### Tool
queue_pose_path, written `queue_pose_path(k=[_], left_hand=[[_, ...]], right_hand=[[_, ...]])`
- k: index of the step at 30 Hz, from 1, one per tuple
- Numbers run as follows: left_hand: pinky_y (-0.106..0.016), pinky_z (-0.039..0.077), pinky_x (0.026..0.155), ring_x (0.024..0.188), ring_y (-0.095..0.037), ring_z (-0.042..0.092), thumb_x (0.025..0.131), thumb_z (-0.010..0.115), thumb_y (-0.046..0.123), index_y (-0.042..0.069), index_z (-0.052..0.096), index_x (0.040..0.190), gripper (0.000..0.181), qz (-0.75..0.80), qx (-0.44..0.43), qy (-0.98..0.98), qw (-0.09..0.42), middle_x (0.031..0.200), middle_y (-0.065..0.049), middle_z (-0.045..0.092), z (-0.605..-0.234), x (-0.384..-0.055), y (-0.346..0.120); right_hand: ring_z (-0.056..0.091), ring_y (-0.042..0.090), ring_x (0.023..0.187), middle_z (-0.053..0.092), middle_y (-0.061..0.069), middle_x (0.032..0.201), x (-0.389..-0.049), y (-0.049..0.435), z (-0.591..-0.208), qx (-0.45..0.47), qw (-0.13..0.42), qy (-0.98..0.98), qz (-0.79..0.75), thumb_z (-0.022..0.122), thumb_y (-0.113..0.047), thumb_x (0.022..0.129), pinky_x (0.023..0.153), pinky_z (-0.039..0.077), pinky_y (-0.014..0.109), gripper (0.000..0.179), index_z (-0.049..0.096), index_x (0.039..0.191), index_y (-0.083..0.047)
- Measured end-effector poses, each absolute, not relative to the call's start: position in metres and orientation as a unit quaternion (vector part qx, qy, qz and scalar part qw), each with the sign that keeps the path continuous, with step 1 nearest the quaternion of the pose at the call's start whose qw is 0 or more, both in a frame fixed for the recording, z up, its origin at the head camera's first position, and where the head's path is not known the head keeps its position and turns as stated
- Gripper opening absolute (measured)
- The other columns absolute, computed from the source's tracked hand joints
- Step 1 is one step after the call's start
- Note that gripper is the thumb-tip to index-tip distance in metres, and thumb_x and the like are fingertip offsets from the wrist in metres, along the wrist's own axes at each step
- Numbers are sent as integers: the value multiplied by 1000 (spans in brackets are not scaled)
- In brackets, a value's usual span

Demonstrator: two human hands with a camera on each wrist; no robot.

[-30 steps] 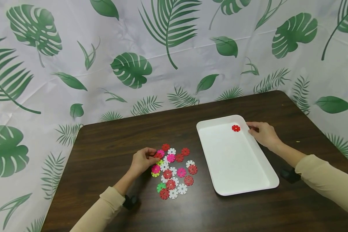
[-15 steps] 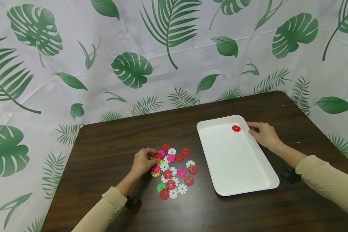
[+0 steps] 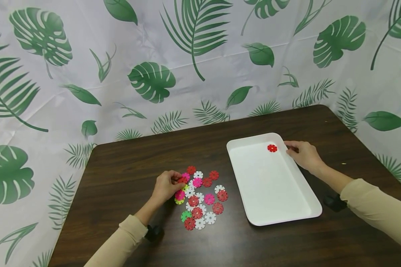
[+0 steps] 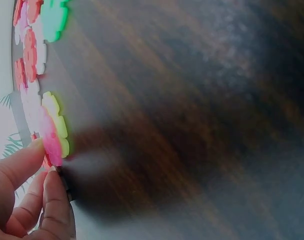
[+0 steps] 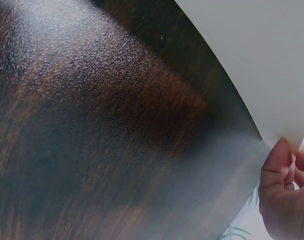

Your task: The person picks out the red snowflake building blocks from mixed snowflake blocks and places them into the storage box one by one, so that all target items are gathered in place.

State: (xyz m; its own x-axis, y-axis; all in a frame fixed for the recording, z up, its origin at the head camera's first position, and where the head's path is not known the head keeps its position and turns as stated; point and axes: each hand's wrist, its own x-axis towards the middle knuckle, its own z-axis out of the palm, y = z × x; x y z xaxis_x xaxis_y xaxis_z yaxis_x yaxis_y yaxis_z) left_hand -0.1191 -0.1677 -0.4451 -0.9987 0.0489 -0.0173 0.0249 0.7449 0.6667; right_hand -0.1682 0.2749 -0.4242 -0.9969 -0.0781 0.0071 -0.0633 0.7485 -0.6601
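Note:
At the left edge of a pile of notched plastic discs (image 3: 199, 197), my left hand (image 3: 163, 188) pinches a red disc (image 3: 183, 180) between thumb and fingers. In the left wrist view the hand (image 4: 34, 195) mostly covers that disc. Close to the fingertips lie a pink disc (image 4: 51, 137) and a yellow disc (image 4: 63, 131), overlapping. My right hand (image 3: 305, 155) grips the right rim of a white tray (image 3: 274, 185) near its far corner. The right wrist view shows the thumb (image 5: 277, 162) against the tray's outer wall (image 5: 262, 60). One red disc (image 3: 272, 148) lies flat inside the tray.
A green disc (image 3: 186, 216) lies at the pile's near left. Red, white and pink discs overlap there, left of the tray. The dark wooden table (image 3: 137, 159) has rounded far corners. Behind it hangs a leaf-print cloth (image 3: 204, 48).
Almost nothing differs. The left forearm has shifted slightly to the right, while the left fingers stay on the red disc. The right hand and the tray are still.

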Motion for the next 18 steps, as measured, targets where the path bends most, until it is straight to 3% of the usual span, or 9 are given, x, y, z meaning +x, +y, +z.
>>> queue_pose_path(k=[18], left_hand=[[-31, 54, 67, 74, -17, 62, 75, 79, 10, 1, 68, 94, 24, 354, 18, 935, 24, 87, -9, 68, -443, -121, -166]], right_hand=[[57, 30, 78, 59, 31, 108, -169, 276, -427, -39, 9, 935, -354, 55, -3, 92, 60, 55, 27, 38, 50, 127, 10]])
